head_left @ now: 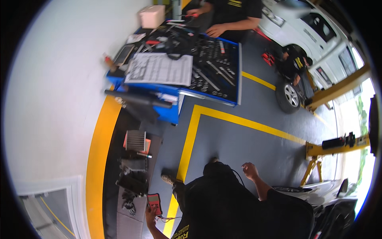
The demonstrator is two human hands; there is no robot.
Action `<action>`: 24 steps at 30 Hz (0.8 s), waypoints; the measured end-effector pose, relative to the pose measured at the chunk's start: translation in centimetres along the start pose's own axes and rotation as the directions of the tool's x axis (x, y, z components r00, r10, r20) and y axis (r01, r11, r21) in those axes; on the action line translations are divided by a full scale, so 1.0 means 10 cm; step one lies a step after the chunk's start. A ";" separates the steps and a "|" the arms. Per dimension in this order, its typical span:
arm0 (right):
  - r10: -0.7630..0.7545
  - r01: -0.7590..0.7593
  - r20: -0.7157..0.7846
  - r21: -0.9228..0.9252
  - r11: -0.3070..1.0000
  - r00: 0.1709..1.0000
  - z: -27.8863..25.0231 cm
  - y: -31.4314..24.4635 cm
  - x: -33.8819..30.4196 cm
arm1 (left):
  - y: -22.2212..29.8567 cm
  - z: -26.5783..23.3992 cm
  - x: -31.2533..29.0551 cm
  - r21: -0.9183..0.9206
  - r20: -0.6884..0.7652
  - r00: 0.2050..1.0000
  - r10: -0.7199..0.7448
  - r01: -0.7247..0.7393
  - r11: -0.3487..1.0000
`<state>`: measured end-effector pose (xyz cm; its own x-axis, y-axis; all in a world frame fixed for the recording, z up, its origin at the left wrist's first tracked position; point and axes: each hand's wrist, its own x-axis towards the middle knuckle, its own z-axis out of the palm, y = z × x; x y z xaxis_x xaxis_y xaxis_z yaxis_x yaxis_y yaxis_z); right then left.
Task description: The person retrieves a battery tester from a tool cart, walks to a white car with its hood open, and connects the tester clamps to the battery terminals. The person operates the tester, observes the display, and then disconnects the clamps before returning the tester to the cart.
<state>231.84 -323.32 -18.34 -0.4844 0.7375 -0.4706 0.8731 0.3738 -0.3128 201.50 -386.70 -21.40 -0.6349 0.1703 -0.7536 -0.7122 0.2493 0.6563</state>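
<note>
My left hand is closed round a red multimeter with a dark screen, beside the low ledge along the wall. Thin red test leads run from the meter toward my body. My right hand hangs over the floor on the other side, fingers loosely bent and apart, with no object visible in it. Near my left hand, a pair of dark work gloves lies on the ledge. Black open boxes and a grey pleated filter sit further along it.
A blue tool cart with an open drawer of sockets and wrenches stands ahead, a paper sheet on top. One co-worker stands behind it; another crouches by a wheel. Yellow lift arms reach in at right.
</note>
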 end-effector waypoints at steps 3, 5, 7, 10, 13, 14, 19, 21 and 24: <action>0.114 -0.111 -0.004 0.185 0.976 0.993 -0.21 0.70 0.20 | -0.04 0.81 0.30 0.145 -0.027 0.997 -0.068 0.071 0.987; 0.182 -0.173 -0.012 0.256 0.951 0.983 -0.48 1.01 0.46 | 0.11 1.39 0.36 0.210 0.075 0.985 -0.153 0.134 0.968; 0.211 -0.187 -0.039 0.325 0.927 0.977 -0.83 1.18 0.79 | 0.15 1.85 0.59 0.518 0.103 0.978 -0.179 0.101 0.849; 0.254 -0.201 -0.082 0.400 0.894 0.964 -1.57 1.36 1.32 | 0.78 2.93 0.48 0.839 0.168 0.923 -0.347 0.051 0.542; 0.138 -0.036 -0.179 0.482 0.875 0.974 -2.28 1.53 2.05 | 0.69 3.67 1.07 0.765 0.419 0.851 -0.316 -0.143 0.628; 0.092 0.023 -0.210 0.490 0.872 0.973 -2.54 1.54 2.34 | 0.73 3.98 1.19 0.758 0.430 0.843 -0.323 -0.143 0.637; 0.017 0.051 -0.132 0.495 0.867 0.991 -3.51 2.02 3.91 | 1.10 5.83 1.73 0.892 0.378 0.707 -0.598 -0.106 0.439; -0.002 0.060 -0.124 0.468 0.882 0.992 -3.69 2.41 4.50 | 1.16 6.66 1.94 0.868 0.416 0.748 -0.518 -0.158 0.470; 0.094 -0.071 -0.013 0.556 0.828 0.996 -3.86 3.41 5.00 | 1.35 7.94 2.20 0.805 0.457 0.886 -0.080 -0.373 0.462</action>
<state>239.51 -252.00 -20.74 -0.3995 0.7767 -0.4870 0.7269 -0.0553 -0.6845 201.73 -303.88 -32.05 -0.3689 0.5664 -0.7370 0.1488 0.8187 0.5547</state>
